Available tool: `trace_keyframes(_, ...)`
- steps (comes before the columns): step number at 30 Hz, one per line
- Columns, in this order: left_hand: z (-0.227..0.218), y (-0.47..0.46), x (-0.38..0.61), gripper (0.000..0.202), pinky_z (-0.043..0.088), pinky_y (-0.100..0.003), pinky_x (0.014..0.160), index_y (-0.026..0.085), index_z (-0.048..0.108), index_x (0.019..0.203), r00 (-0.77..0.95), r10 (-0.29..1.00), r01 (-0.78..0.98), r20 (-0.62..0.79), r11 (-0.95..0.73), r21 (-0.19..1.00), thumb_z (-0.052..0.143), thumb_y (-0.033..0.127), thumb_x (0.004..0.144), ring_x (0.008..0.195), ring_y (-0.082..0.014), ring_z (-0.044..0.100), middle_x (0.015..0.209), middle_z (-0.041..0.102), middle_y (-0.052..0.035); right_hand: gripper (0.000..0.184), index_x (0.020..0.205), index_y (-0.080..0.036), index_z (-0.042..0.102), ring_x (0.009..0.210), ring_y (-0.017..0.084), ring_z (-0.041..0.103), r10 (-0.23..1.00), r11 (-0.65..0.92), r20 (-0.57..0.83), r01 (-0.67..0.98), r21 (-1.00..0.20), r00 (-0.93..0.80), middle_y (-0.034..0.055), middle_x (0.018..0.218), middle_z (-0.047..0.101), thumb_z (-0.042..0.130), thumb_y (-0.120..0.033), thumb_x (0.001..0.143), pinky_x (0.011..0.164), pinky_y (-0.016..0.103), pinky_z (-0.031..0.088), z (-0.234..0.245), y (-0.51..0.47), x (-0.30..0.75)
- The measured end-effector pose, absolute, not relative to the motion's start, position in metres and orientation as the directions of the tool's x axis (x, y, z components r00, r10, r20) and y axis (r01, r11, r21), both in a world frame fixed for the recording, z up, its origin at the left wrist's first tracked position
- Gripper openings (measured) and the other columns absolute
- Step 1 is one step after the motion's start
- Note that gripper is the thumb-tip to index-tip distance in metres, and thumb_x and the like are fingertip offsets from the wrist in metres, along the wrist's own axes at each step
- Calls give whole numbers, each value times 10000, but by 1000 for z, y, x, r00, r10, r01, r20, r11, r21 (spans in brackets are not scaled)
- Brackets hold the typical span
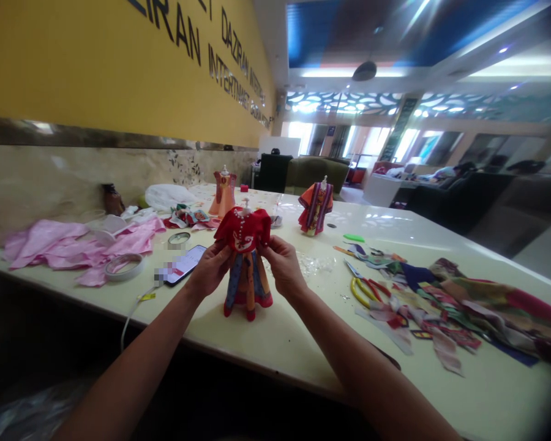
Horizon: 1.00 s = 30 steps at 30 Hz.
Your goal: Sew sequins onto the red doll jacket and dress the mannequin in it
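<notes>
In front of me a small dress form [247, 205] stands upright on the table, wearing a red top [247, 231] with white beads and a white motif. Below the top hangs a panelled skirt [248, 283] in blue and orange with a red hem. My left hand [212, 266] pinches the top's lower edge at the left sleeve side. On the other side my right hand [282, 260] pinches the right sleeve's edge. Both hands have their fingers closed on the red cloth. A phone [186, 264] lies beside my left hand.
Two more dressed forms, one orange [223, 193] and one striped [316, 208], stand farther back. Pink cloth [46, 240] and a tape roll [124, 267] lie left. Yellow-handled scissors [362, 291] and fabric scraps [441, 306] spread over the right side. Clear beads [316, 264] are scattered behind my right hand.
</notes>
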State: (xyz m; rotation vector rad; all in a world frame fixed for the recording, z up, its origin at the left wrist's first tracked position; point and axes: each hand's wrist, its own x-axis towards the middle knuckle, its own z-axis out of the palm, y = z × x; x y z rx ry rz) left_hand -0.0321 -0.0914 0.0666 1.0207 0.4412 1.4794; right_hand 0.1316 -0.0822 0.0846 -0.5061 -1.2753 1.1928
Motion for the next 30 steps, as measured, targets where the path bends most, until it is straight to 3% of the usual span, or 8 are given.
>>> trace_keyframes(8, 57, -89, -33, 316, 516, -240, 734, 180, 712, 1022, 111, 942, -595, 318, -193, 781, 808, 217, 724, 794, -152, 694, 944, 750, -32, 180, 751, -218, 690, 697, 131, 537, 884, 355, 443, -404, -843, -147, -21, 745, 663, 776, -362, 685, 725, 290, 438, 85, -83, 132)
trace_keyframes(17, 68, -87, -33, 355, 560, -283, 709, 158, 691, 1022, 117, 952, -579, 283, -166, 798, 822, 244, 703, 756, -196, 719, 881, 758, -60, 183, 758, -223, 700, 710, 147, 552, 876, 359, 456, -419, -834, -158, -20, 723, 658, 778, -369, 679, 749, 312, 448, 91, -82, 131)
trace_keyframes(30, 77, -70, -37, 347, 559, -264, 636, 164, 698, 971, 145, 950, -605, 275, -135, 785, 847, 234, 665, 676, -170, 700, 847, 756, -42, 234, 805, -236, 736, 746, 166, 588, 870, 336, 438, -381, -861, -224, -14, 775, 707, 790, -400, 645, 809, 349, 467, 98, -75, 133)
